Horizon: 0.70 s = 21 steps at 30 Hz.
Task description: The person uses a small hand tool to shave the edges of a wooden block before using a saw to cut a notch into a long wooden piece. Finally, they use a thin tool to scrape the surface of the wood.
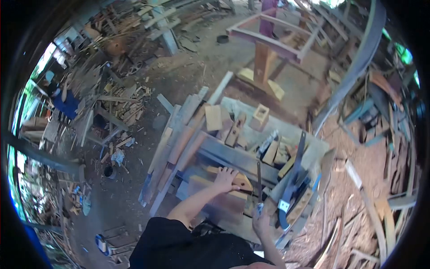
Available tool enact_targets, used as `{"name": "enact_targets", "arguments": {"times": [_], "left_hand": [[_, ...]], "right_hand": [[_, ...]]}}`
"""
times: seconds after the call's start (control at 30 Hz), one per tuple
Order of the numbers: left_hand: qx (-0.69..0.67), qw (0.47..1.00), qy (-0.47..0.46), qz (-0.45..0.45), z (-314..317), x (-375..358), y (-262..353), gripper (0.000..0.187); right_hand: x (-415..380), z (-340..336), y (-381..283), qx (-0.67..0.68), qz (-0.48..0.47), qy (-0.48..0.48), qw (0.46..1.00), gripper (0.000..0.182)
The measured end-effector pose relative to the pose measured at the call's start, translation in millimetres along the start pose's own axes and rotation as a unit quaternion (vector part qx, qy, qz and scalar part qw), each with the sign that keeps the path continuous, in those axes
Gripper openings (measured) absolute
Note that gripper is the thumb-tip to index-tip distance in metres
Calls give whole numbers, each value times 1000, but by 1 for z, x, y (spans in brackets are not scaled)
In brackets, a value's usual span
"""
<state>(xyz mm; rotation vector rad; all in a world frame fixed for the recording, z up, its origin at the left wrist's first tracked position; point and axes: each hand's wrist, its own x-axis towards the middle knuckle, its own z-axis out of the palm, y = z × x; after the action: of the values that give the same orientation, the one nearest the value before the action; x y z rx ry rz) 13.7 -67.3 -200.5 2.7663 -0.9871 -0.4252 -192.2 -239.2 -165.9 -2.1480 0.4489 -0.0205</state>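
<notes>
My left hand (226, 180) lies on a light wooden piece (243, 182) with a pointed end, its fingers spread over the wood on the workbench. To its right, my right hand (260, 220) is closed around the handle of a thin, dark, upright tool (259, 181), which looks like a file or chisel. The tool's tip points away from me, beside the wooden piece. A handsaw (293, 184) with a dark blade and a blue-black handle lies right of my right hand.
Boards (181, 143) lean along the bench's left side. A wooden plane (235, 129) and a hollow block (260, 117) sit at the back. Beyond stands a wooden frame (268, 42) on a post. A person in blue (66, 104) is at far left.
</notes>
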Motion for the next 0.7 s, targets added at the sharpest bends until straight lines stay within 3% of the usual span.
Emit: {"name": "enact_targets", "arguments": {"times": [0.13,0.23,0.4,0.57,0.7], "left_hand": [[26,1000,0,1,7,3,-7,84],[41,998,-36,20,0,6,-11,83],[-42,997,-31,61,18,13,-34,78],[-2,984,121,133,22,12,-63,56],[-29,987,136,79,-10,-3,-83,53]], "right_hand": [[-4,48,10,-61,8,-33,998,52],[2,63,-4,-38,-4,26,999,59],[5,75,20,4,29,60,998,55],[4,73,18,-23,19,120,992,51],[0,69,23,-21,91,93,991,43]]}}
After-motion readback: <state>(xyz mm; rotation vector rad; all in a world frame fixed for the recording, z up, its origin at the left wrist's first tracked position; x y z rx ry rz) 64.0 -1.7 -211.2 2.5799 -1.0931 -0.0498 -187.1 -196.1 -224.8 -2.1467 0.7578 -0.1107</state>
